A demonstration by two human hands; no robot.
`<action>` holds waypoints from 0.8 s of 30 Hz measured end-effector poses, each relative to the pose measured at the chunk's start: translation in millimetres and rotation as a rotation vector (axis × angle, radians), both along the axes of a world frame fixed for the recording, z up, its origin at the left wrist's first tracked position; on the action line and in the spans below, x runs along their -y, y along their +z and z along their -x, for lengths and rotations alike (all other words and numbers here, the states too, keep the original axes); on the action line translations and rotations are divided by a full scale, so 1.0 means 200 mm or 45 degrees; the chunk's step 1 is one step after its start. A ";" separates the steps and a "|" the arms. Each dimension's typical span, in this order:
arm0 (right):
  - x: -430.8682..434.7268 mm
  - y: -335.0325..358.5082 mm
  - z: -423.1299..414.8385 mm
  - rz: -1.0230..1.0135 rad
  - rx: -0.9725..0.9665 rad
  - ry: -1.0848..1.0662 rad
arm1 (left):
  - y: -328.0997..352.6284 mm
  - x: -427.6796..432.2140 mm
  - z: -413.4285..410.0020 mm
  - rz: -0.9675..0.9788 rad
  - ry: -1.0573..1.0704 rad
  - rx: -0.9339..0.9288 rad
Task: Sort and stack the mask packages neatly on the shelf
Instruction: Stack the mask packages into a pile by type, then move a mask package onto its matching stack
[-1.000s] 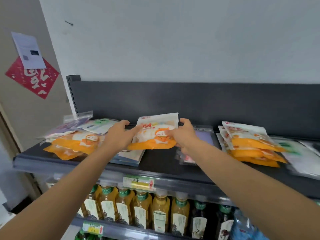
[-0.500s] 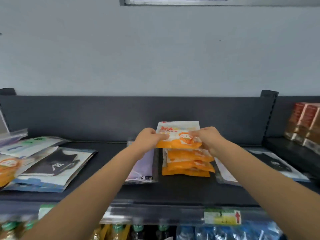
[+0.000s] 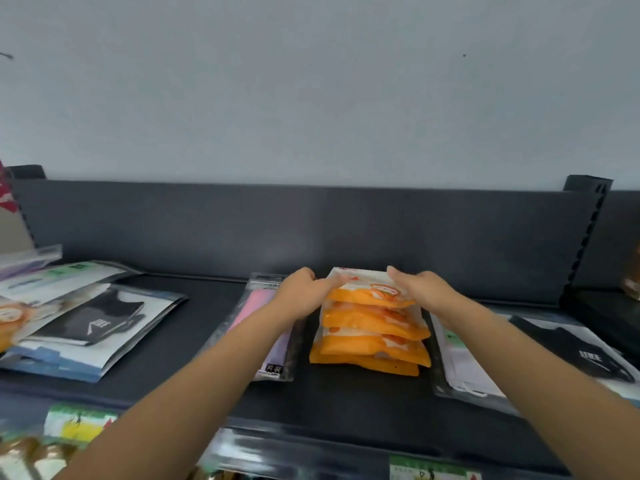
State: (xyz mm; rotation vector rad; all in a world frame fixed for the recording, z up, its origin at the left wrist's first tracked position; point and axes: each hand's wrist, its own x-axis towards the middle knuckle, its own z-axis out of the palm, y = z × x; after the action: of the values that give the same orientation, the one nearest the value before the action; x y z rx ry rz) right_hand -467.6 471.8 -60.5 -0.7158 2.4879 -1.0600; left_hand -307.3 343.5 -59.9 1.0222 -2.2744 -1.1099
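Fingers [image 3: 331,282] of left hand [image 3: 304,289] and right hand [image 3: 420,289] clamp the top package [image 3: 370,293] on the orange stack [image 3: 370,344].

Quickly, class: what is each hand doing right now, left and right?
Left hand: grips the top orange package at its left edge.
Right hand: grips the same package's right edge.
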 end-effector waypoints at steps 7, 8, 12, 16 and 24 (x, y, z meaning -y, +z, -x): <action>0.13 0.29 -0.36 -0.057 -0.763 -0.024 | 0.08 0.18 -0.32 0.077 0.073 -0.057; 0.18 0.32 -0.47 -0.007 -0.810 0.036 | 0.09 0.21 -0.40 0.095 0.099 -0.063; 0.46 0.33 -0.95 0.050 -0.699 0.335 | 0.10 0.43 -0.79 0.106 0.203 -0.107; 0.80 0.30 -1.37 0.105 -0.353 0.510 | 0.11 0.69 -1.30 0.118 0.309 -0.111; 1.32 0.16 -1.88 0.279 0.380 0.484 | 0.10 1.16 -2.09 0.125 0.459 -0.094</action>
State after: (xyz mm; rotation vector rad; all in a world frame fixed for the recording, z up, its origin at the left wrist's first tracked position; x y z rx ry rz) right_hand -92.2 207.6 -29.0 -0.9678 1.9092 -1.1997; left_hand 111.1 110.5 -40.8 1.2653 -1.9635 -0.8616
